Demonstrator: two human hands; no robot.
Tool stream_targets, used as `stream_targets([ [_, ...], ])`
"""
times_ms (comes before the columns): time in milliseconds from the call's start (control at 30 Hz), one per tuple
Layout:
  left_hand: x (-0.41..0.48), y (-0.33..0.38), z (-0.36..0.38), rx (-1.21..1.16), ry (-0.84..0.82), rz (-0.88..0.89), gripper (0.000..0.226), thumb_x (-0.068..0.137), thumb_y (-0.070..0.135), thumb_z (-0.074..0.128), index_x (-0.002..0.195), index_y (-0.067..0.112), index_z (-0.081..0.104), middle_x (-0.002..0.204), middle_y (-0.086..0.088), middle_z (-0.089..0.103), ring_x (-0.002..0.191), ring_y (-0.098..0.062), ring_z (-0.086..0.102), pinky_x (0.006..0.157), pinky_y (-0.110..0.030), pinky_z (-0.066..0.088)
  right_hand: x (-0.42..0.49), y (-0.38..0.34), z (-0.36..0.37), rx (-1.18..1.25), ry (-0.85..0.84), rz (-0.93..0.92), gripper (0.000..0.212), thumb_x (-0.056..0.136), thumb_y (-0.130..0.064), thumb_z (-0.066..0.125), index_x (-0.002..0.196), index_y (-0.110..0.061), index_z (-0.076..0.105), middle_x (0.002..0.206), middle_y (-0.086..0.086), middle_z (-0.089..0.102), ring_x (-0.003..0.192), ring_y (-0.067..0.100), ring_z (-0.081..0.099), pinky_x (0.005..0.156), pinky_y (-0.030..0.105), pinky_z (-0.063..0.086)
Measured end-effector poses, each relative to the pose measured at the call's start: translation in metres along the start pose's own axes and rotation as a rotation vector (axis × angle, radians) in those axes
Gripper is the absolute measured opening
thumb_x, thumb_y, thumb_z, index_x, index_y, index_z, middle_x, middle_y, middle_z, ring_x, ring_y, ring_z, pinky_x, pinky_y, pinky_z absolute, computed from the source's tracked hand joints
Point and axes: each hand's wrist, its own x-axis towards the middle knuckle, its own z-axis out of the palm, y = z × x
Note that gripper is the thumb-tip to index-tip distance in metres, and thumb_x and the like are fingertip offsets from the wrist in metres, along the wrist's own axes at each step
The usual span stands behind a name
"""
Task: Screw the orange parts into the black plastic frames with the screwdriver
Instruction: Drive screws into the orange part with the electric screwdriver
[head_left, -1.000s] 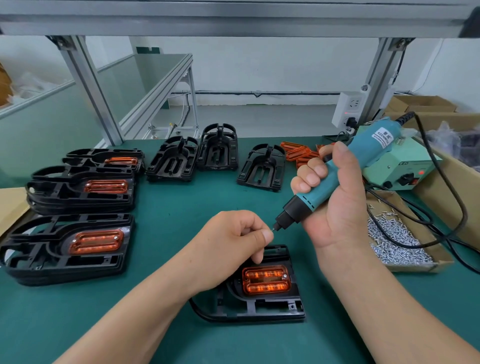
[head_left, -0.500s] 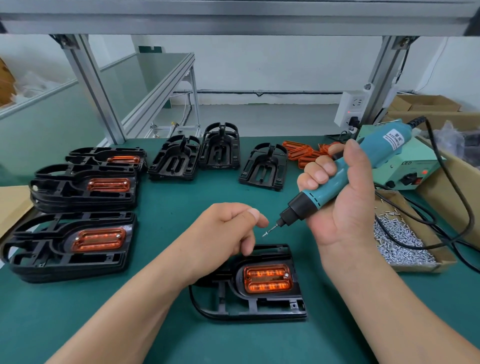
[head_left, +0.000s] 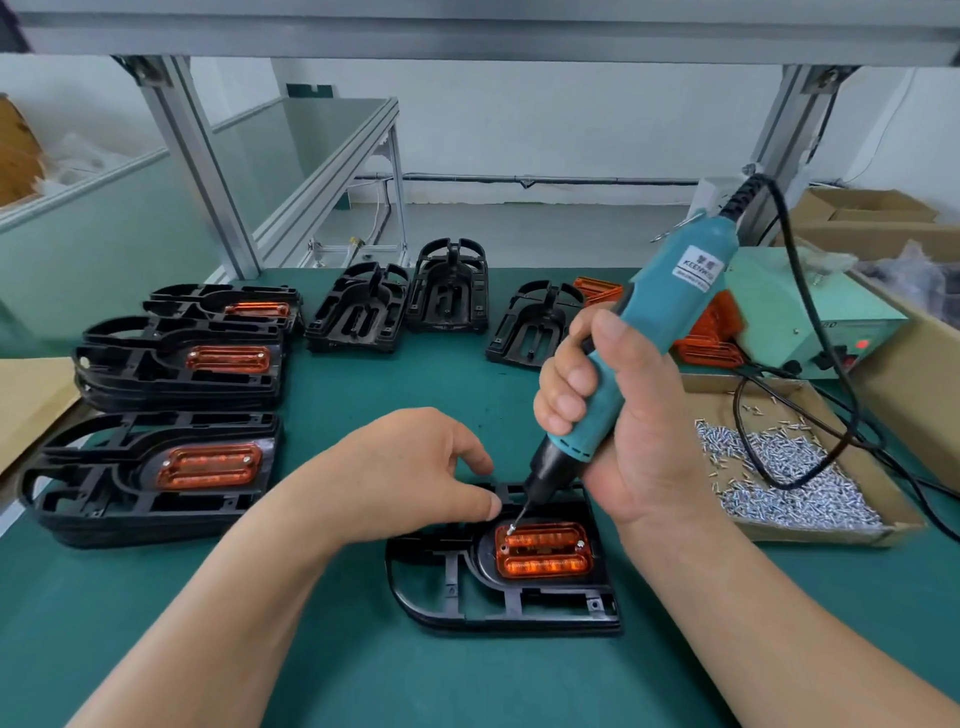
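Note:
A black plastic frame (head_left: 498, 613) lies on the green mat in front of me, with an orange part (head_left: 543, 556) seated in it. My right hand (head_left: 634, 441) grips the teal electric screwdriver (head_left: 654, 332), tilted, its bit on a screw (head_left: 511, 529) at the orange part's upper left corner. A second screw (head_left: 580, 544) sits at the part's right end. My left hand (head_left: 415, 467) rests on the frame's upper left edge, fingers loosely curled, thumb beside the bit, holding nothing.
Stacks of frames with orange parts (head_left: 150, 478) (head_left: 176, 364) stand at the left. Bare black frames (head_left: 358, 312) (head_left: 449, 291) (head_left: 535, 322) line the back. Loose orange parts (head_left: 711, 343), a screw box (head_left: 789, 467), a green power unit (head_left: 810, 317) and the tool's cable are at the right.
The screwdriver, with a screw on its bit, came down from mid-air onto the orange part's left corner. My left hand let go of the bit's tip and lowered onto the frame.

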Motion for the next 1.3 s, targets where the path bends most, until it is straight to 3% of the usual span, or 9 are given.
stream_targets([
  [167, 0.001, 0.004, 0.002, 0.032, 0.005, -0.015, 0.023, 0.080, 0.056, 0.080, 0.093, 0.037, 0.077, 0.056, 0.009, 0.056, 0.048, -0.004, 0.047, 0.053, -0.027, 0.038, -0.002, 0.002, 0.002, -0.019, -0.041, 0.001, 0.015, 0.094, -0.026, 0.066, 0.090, -0.015, 0.056, 0.065, 0.000, 0.045, 0.050, 0.013, 0.046, 0.049, 0.026, 0.040],
  [633, -0.001, 0.009, 0.003, 0.061, 0.011, -0.016, 0.019, 0.081, 0.052, 0.081, 0.085, 0.034, 0.075, 0.052, 0.013, 0.055, 0.046, -0.003, 0.048, 0.050, -0.025, 0.035, -0.008, 0.005, 0.008, -0.128, -0.133, 0.013, 0.021, 0.094, -0.024, 0.070, 0.092, -0.013, 0.052, 0.066, 0.004, 0.044, 0.051, 0.017, 0.045, 0.051, 0.028, 0.042],
  [733, -0.001, 0.010, 0.003, 0.077, 0.009, -0.026, 0.017, 0.081, 0.051, 0.081, 0.080, 0.036, 0.072, 0.050, 0.016, 0.052, 0.047, -0.004, 0.048, 0.052, -0.025, 0.034, -0.010, 0.005, 0.013, -0.189, -0.217, 0.005, 0.032, 0.091, -0.037, 0.082, 0.092, -0.016, 0.057, 0.067, 0.003, 0.048, 0.052, 0.017, 0.048, 0.053, 0.028, 0.044],
  [833, -0.004, 0.013, 0.003, 0.090, -0.002, -0.024, 0.022, 0.080, 0.047, 0.080, 0.065, 0.044, 0.064, 0.051, 0.014, 0.052, 0.049, -0.006, 0.048, 0.052, -0.027, 0.038, -0.014, 0.006, 0.019, -0.270, -0.281, -0.015, 0.032, 0.093, -0.042, 0.079, 0.095, -0.017, 0.060, 0.068, 0.002, 0.050, 0.053, 0.019, 0.049, 0.055, 0.030, 0.046],
  [933, -0.006, 0.017, 0.003, 0.067, -0.012, 0.009, 0.011, 0.078, 0.042, 0.068, 0.081, 0.031, 0.065, 0.080, 0.003, 0.069, 0.080, -0.020, 0.067, 0.076, -0.043, 0.058, -0.015, 0.011, 0.030, -0.371, -0.330, -0.009, 0.032, 0.095, -0.044, 0.078, 0.095, -0.016, 0.062, 0.065, 0.005, 0.052, 0.053, 0.023, 0.047, 0.057, 0.031, 0.044],
  [1000, -0.008, 0.019, 0.003, 0.073, -0.002, 0.046, 0.006, 0.085, 0.027, 0.062, 0.088, 0.022, 0.061, 0.092, -0.007, 0.068, 0.097, -0.031, 0.066, 0.090, -0.050, 0.056, -0.013, 0.016, 0.037, -0.452, -0.355, 0.017, 0.038, 0.095, -0.045, 0.076, 0.093, -0.011, 0.060, 0.062, 0.008, 0.050, 0.052, 0.023, 0.046, 0.056, 0.029, 0.042],
  [1133, -0.012, 0.018, 0.001, 0.110, 0.022, 0.028, 0.030, 0.092, 0.013, 0.061, 0.068, 0.025, 0.046, 0.076, 0.001, 0.056, 0.097, -0.034, 0.063, 0.091, -0.049, 0.054, -0.007, 0.021, 0.044, -0.508, -0.351, 0.074, 0.041, 0.098, -0.042, 0.075, 0.091, -0.004, 0.058, 0.060, 0.013, 0.046, 0.051, 0.026, 0.043, 0.054, 0.033, 0.040],
  [1300, -0.011, 0.019, 0.000, 0.129, -0.010, 0.026, 0.019, 0.092, 0.013, 0.059, 0.075, 0.012, 0.052, 0.082, -0.011, 0.062, 0.084, -0.033, 0.060, 0.086, -0.051, 0.055, -0.004, 0.020, 0.042, -0.495, -0.333, 0.097, 0.031, 0.097, -0.028, 0.073, 0.081, -0.009, 0.055, 0.060, 0.016, 0.043, 0.051, 0.027, 0.041, 0.053, 0.032, 0.040],
])
